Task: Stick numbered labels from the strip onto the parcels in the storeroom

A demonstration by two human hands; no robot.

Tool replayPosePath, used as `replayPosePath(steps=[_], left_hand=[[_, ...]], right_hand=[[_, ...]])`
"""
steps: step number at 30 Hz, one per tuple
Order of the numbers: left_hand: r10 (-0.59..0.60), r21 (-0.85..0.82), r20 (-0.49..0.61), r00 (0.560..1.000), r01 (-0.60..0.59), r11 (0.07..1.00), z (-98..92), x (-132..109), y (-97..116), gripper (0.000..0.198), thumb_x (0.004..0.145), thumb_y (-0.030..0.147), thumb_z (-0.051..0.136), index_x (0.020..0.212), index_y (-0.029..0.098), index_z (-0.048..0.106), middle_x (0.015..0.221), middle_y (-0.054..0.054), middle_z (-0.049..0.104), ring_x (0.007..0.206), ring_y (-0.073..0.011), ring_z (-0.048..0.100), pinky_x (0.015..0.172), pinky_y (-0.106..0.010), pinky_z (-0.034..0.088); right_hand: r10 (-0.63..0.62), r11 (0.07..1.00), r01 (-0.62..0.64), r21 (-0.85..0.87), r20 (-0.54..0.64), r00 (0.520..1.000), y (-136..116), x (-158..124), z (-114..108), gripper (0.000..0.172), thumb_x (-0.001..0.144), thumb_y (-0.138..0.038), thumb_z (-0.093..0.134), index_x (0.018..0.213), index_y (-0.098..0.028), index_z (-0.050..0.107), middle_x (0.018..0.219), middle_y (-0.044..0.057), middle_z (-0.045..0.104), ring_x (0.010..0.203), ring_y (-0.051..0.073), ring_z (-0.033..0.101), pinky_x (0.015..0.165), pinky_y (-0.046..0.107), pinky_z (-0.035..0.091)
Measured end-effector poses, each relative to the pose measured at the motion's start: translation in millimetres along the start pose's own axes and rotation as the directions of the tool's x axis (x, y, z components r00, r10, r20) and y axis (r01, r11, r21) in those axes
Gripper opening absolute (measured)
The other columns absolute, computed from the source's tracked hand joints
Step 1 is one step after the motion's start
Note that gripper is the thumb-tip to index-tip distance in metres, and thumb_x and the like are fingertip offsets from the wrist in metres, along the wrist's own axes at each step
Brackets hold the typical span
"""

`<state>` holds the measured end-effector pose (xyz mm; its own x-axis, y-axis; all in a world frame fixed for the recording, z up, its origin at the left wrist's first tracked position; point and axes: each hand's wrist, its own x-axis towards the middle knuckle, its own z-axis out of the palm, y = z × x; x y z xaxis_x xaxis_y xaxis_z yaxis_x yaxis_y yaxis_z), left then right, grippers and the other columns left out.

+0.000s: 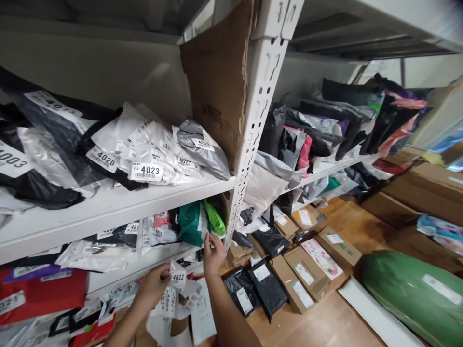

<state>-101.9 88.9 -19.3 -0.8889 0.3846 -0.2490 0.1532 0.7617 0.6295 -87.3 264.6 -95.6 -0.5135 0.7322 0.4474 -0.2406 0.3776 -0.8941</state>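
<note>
My left hand [156, 284] is closed on a strip of printed number labels [178, 278]; the top one reads 4022, and the strip hangs down in curling loops. To its right, my right hand [214, 256] is raised with thumb and fingers pinched together. Its fingertips are at the lower edge of a teal plastic parcel [191, 222] on the middle shelf. A pale edge shows at the fingertips, but what they grip cannot be made out. A bright green parcel [214, 218] lies just behind them.
A white shelf [108, 207] above my hands bears bagged parcels [144, 144] with number labels. A perforated white post [258, 106] stands beside a cardboard divider [217, 82]. On the floor are cardboard boxes [307, 270], black parcels [269, 284] and a large green bundle [412, 289].
</note>
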Motion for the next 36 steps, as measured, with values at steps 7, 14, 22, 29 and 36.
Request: replayPosePath(steps=[7, 14, 22, 29, 36], left_hand=[[-0.028, -0.099, -0.044, 0.999, 0.023, 0.995, -0.3, -18, -18, 0.028, 0.059, 0.035, 0.052, 0.074, 0.02, 0.071, 0.08, -0.006, 0.075, 0.082, -0.0266, 0.069, 0.078, -0.034, 0.051], [-0.037, -0.158, -0.011, 0.999, 0.035, 0.987, -1.0, -23, -12, 0.037, 0.057, 0.044, 0.049, 0.075, 0.02, 0.071, 0.083, -0.008, 0.075, 0.085, -0.0274, 0.068, 0.08, -0.034, 0.05], [0.013, -0.215, 0.01, 1.0, -0.011, 0.977, 6.9, -7, 2, 0.036, 0.056, 0.039, 0.049, 0.076, 0.018, 0.07, 0.083, -0.008, 0.075, 0.085, -0.0266, 0.068, 0.08, -0.033, 0.05], [0.069, -0.228, -0.004, 0.998, -0.068, 0.971, 15.6, 10, 22, 0.028, 0.058, 0.033, 0.05, 0.072, 0.018, 0.069, 0.077, -0.005, 0.074, 0.083, -0.026, 0.067, 0.078, -0.034, 0.05], [0.139, -0.206, 0.031, 0.99, -0.13, 0.97, 22.5, 19, 42, 0.025, 0.065, 0.031, 0.048, 0.071, 0.017, 0.068, 0.077, -0.006, 0.074, 0.082, -0.0234, 0.068, 0.078, -0.032, 0.051]], right_hand=[[-0.246, 0.96, 0.274, -0.05, 0.31, 0.918, 5, 17, 35, 0.022, 0.086, -0.02, 0.05, 0.087, -0.022, 0.072, 0.086, 0.009, 0.07, 0.085, 0.021, 0.061, 0.076, 0.035, 0.052], [-0.199, 0.935, 0.314, -0.164, 0.489, 0.849, 6, 16, 37, 0.019, 0.083, -0.023, 0.054, 0.087, -0.017, 0.072, 0.115, 0.017, 0.062, 0.106, 0.03, 0.051, 0.088, 0.05, 0.045], [-0.2, 0.959, 0.282, -0.024, 0.648, 0.735, -1, 20, 8, 0.019, 0.078, -0.022, 0.059, 0.093, -0.022, 0.071, 0.1, 0.006, 0.072, 0.101, 0.02, 0.063, 0.09, 0.033, 0.05], [-0.098, 0.995, 0.09, 0.04, 0.527, 0.844, -11, 20, -7, 0.03, 0.074, -0.018, 0.062, 0.103, -0.019, 0.068, 0.119, 0.012, 0.065, 0.128, 0.029, 0.044, 0.105, 0.048, 0.038], [0.174, 0.902, -0.318, 0.292, 0.429, 0.886, -19, -9, -31, 0.035, 0.085, -0.047, 0.052, 0.099, -0.021, 0.07, 0.095, 0.009, 0.072, 0.091, 0.024, 0.066, 0.083, 0.04, 0.053]])
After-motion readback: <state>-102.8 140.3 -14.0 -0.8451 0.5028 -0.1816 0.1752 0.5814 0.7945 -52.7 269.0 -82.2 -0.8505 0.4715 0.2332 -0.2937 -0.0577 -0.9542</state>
